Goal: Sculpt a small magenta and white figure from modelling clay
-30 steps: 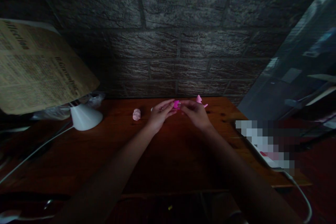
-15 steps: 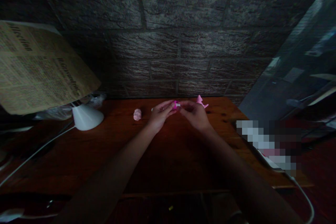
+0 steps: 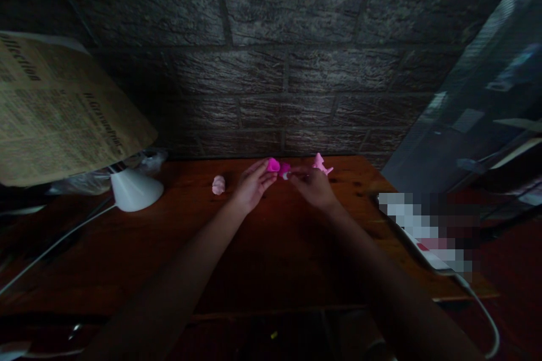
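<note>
My left hand (image 3: 250, 185) is closed on a bright pink hollow piece (image 3: 273, 165), its round opening turned toward the right. Just across a small gap, my right hand (image 3: 312, 185) pinches a small magenta piece with a white end (image 3: 285, 170); its exact kind is too small and dim to make out. A pink pointed figure (image 3: 320, 163) stands on the table right behind my right hand, partly covered by it. Left of my left hand lies a pale pink lumpy object (image 3: 219, 185).
The brown wooden table (image 3: 271, 259) meets a dark brick wall (image 3: 262, 67). A white-based lamp (image 3: 136, 190) with a newspaper-print shade (image 3: 63, 113) stands left, beside crumpled clear plastic (image 3: 87, 180). At the right edge lies a blurred-out device (image 3: 423, 231) with a white cable (image 3: 486, 310).
The pink piece and the magenta-and-white piece, together before, are now apart. My left hand has drawn slightly left, and the pink piece's opening now shows.
</note>
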### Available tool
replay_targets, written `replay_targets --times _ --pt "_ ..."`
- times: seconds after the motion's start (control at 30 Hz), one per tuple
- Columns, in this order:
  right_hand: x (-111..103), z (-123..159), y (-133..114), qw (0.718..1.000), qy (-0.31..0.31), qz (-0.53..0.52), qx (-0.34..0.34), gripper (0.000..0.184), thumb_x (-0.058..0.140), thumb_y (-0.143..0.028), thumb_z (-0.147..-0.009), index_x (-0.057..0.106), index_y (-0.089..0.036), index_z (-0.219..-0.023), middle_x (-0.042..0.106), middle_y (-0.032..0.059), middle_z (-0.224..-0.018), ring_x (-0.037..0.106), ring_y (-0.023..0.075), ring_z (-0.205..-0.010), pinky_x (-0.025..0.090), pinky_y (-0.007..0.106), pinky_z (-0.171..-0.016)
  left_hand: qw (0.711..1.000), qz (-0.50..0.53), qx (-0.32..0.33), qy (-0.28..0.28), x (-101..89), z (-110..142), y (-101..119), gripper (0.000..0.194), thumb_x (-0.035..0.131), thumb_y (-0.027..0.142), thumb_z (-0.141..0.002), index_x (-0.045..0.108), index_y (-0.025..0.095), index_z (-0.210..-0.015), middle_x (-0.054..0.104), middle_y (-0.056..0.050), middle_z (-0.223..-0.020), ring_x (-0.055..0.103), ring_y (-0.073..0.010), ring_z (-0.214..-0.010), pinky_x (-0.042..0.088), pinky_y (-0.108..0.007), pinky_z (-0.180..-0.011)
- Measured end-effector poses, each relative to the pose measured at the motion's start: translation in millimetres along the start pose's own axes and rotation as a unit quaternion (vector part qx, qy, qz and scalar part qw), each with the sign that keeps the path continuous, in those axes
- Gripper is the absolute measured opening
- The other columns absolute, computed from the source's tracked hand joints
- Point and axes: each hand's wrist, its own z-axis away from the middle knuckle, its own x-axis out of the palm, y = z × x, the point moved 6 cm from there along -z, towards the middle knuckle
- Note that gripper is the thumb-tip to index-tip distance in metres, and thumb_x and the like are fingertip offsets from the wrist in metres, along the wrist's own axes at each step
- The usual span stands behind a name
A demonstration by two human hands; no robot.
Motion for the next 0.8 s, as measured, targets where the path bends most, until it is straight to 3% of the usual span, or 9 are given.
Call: replay_targets --times 0.1,0.2,0.3,0.4,0.5,0.63,0.8 --pt "11.0 2.7 8.3 0.995 -0.069 0.07 0.0 0.008 0.067 -0.022 -0.08 0.075 -0.022 -0.078 0.072 0.0018 -0.066 0.064 0.0177 -0.057 0.051 0.033 -0.062 0.999 0.037 -0.027 0.009 -1.8 -1.6 -0.9 0.004 0.074 0.017 -0.082 0.073 0.018 -0.086 0.074 -0.003 -0.084 0.066 -0.0106 -0.073 0.053 -0.025 -0.08" --pt "9.0 2.9 5.1 0.992 -0.061 0.108 -0.018 0.01 0.067 -0.017 -0.078 0.075 -0.023 -0.08 0.074 0.0027 -0.07 0.067 0.0194 -0.064 0.052 0.033 -0.066 0.997 0.055 -0.043 0.013 -1.3 -2.0 -1.7 0.004 0.071 0.013 -0.084 0.072 0.016 -0.083 0.073 -0.003 -0.084 0.065 -0.0092 -0.07 0.053 -0.022 -0.075" --pt "-0.1 1.6 -2.8 0.999 -0.013 0.05 0.001 0.018 0.062 -0.029 -0.088 0.076 -0.019 -0.093 0.078 0.0073 -0.088 0.07 0.0197 -0.076 0.054 0.032 -0.073 0.998 0.05 -0.044 0.016 0.1 -0.5 -2.6 0.007 0.069 0.009 -0.084 0.073 0.015 -0.082 0.073 -0.003 -0.082 0.065 -0.0085 -0.068 0.054 -0.021 -0.072" --pt "6.7 1.9 -5.6 0.993 -0.072 -0.07 0.057 0.032 0.059 -0.042 -0.091 0.076 -0.016 -0.098 0.078 0.0077 -0.088 0.069 0.0165 -0.07 0.054 0.028 -0.065 0.999 0.011 -0.029 -0.008 3.8 1.9 -3.2 0.007 0.07 0.011 -0.084 0.074 0.015 -0.087 0.075 -0.004 -0.084 0.067 -0.0097 -0.07 0.055 -0.023 -0.073" --pt "12.7 1.9 -6.3 0.986 -0.097 -0.119 0.058 0.03 0.065 -0.043 -0.087 0.077 -0.017 -0.098 0.078 0.0056 -0.085 0.067 0.0145 -0.065 0.052 0.025 -0.061 0.997 -0.06 -0.005 -0.044 7.3 3.3 -5.1 0.011 0.073 0.017 -0.083 0.076 0.014 -0.094 0.077 -0.007 -0.09 0.07 -0.0121 -0.072 0.057 -0.027 -0.076" --pt "9.9 0.2 -1.5 0.995 -0.046 -0.085 0.014 0.021 0.066 -0.035 -0.087 0.077 -0.017 -0.09 0.078 0.0047 -0.079 0.069 0.016 -0.068 0.053 0.027 -0.067 0.982 -0.168 0.058 -0.064 7.3 2.5 -6.1 0.024 0.077 0.029 -0.081 0.076 0.015 -0.101 0.079 -0.009 -0.102 0.073 -0.0159 -0.079 0.06 -0.032 -0.082" --pt "5.8 3.2 -4.4 1.0 -0.007 -0.02 -0.009 0.016 0.063 -0.022 -0.088 0.078 -0.018 -0.093 0.08 0.0058 -0.083 0.074 0.0184 -0.072 0.055 0.029 -0.071 0.93 -0.309 0.175 -0.097 13.7 7.1 -2.7 0.026 0.073 0.027 -0.083 0.074 0.015 -0.106 0.078 -0.011 -0.112 0.075 -0.0204 -0.099 0.06 -0.035 -0.091"
